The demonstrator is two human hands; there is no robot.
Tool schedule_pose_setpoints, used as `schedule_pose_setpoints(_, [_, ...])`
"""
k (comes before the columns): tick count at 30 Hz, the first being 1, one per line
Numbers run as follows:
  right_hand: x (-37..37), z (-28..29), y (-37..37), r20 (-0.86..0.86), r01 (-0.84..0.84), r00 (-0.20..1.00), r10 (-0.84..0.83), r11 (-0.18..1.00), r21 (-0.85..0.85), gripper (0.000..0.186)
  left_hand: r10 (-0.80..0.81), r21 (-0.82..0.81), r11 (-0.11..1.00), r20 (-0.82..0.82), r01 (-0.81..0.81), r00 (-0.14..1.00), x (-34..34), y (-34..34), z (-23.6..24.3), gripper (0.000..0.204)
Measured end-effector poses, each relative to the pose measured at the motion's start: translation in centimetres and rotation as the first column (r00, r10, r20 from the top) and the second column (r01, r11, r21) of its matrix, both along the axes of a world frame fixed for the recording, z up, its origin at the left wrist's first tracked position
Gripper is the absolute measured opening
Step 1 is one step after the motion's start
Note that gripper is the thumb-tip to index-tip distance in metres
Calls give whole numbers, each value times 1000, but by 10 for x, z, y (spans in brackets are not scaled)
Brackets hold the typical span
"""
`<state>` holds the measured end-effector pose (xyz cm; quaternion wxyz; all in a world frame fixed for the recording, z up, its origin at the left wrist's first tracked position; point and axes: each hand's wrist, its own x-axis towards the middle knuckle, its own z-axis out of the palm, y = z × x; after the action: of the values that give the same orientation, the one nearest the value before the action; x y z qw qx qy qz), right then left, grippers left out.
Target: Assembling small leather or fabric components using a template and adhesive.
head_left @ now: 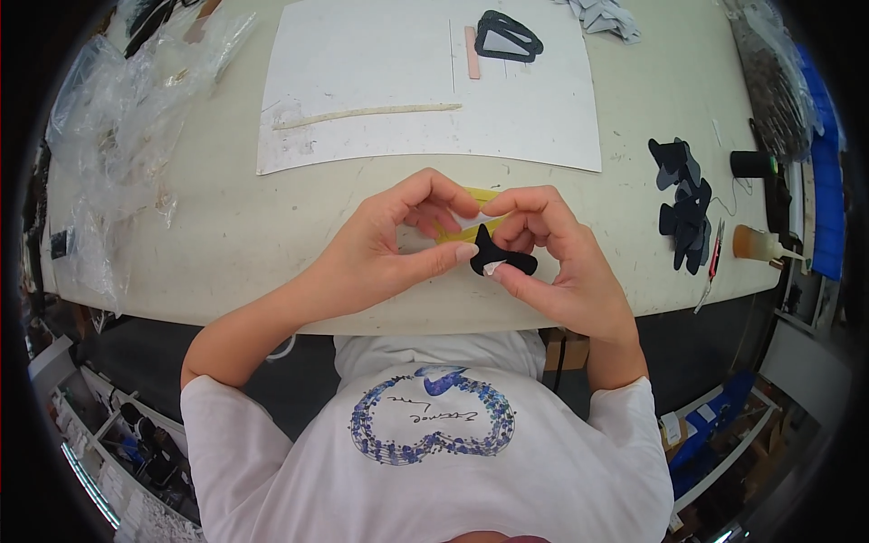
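Observation:
Near the table's front edge, both hands hold one small black fabric piece with curved, pointed arms. My left hand has its thumb tip against the piece's left side, with the fingers curled above. My right hand pinches its right arm between thumb and fingers. A small whitish patch shows on the piece beside the right thumb. Just behind the fingers lies a yellow-edged item with a pale middle, partly hidden by the hands. To the right, several dark fabric pieces lie in a loose heap.
A white board at the back bears a pale strip, a pinkish strip and black looped pieces. Crumpled clear plastic covers the left. At right are a snipper, an amber bottle and a black thread spool.

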<state>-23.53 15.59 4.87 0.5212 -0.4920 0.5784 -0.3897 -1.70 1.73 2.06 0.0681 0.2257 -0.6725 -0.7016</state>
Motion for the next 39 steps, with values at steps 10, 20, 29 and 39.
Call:
schedule_pose_setpoints(10, [-10, -9, 5, -244, 2, 970, -11, 999, -34, 42, -65, -841, 539, -2, 33, 998, 13, 6, -23, 67])
schedule_pose_setpoints(20, [2, -11, 5, -69, -44, 997, 35, 990, -134, 39, -98, -313, 947, -49, 78, 994, 6, 13, -16, 36])
schedule_pose_setpoints(29, [-10, -19, 10, -251, 81, 964, -85, 996, -25, 17, 47, -793, 609, 17, -15, 999, 5, 21, -19, 64])
schedule_pose_setpoints(39, [-22, -11, 23, -146, 129, 981, -129, 992, -13, 17, -100, -804, 582, 77, 121, 992, -2, 19, -20, 81])
